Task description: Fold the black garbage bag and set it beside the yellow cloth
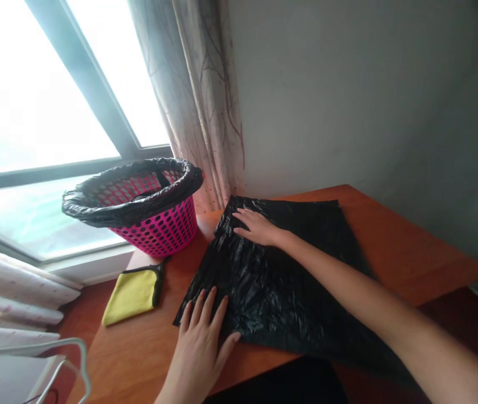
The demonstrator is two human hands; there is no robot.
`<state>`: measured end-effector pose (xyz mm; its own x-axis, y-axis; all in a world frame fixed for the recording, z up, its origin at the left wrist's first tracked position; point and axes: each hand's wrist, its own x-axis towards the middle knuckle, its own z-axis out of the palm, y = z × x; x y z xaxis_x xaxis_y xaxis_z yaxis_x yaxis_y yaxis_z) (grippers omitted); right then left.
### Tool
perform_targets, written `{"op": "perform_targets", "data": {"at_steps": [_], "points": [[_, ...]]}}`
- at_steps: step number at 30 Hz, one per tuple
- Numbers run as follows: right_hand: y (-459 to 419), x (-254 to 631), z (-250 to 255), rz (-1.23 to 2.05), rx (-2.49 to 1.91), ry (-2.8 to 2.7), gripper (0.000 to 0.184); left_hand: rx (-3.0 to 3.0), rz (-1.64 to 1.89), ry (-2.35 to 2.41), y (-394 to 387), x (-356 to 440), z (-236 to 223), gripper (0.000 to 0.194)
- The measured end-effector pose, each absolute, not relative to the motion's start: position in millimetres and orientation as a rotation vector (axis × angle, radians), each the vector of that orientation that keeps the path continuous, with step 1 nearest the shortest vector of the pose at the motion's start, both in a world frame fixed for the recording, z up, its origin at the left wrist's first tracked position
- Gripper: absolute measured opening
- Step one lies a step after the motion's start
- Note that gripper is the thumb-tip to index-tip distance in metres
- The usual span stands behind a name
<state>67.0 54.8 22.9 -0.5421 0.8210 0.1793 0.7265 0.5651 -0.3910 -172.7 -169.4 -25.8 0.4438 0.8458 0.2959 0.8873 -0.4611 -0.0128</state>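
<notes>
A black plastic garbage bag [289, 280] lies spread across the wooden table, creased and shiny. My left hand [200, 336] rests with fingers spread at the bag's near left corner. Farther back, my right hand [258, 227] lies flat on the bag near its far left corner, fingers stretched out. Left of the bag stands a pink perforated basket [158, 230] with black plastic folded over its rim. In front of the basket, a folded yellow cloth [133, 295] with dark edging sits on the table.
The wooden table [407, 252] reaches right along a grey wall [348, 101]. A window [45, 101] and a patterned curtain [205, 101] stand behind the basket. A pale curved tube [81, 359] is at lower left, and something dark [289, 384] lies at the near edge.
</notes>
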Motion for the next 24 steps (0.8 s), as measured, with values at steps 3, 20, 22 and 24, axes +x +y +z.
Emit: {"op": "perform_targets", "data": {"at_steps": [3,20,22,24], "points": [[-3.6,118.3,28.9,0.377,-1.282,-2.413,0.065,-2.569,-0.404,-1.511,-161.3,-155.5,-18.2,0.057],[-155.1,225.4,-49.1,0.227,-1.677,-2.244,0.059,-2.655,-0.228,-1.629,-146.7,-127.4,-31.7,0.063],[-148.7,237.7,-43.0,0.272,-1.643,-2.168,0.056,-2.668,-0.225,-1.622,-142.5,-127.7,-26.7,0.064],[-139.0,258.2,-38.9,0.265,-1.657,-2.039,0.051,-2.691,-0.256,-1.602,-136.7,-120.5,-16.6,0.063]]}}
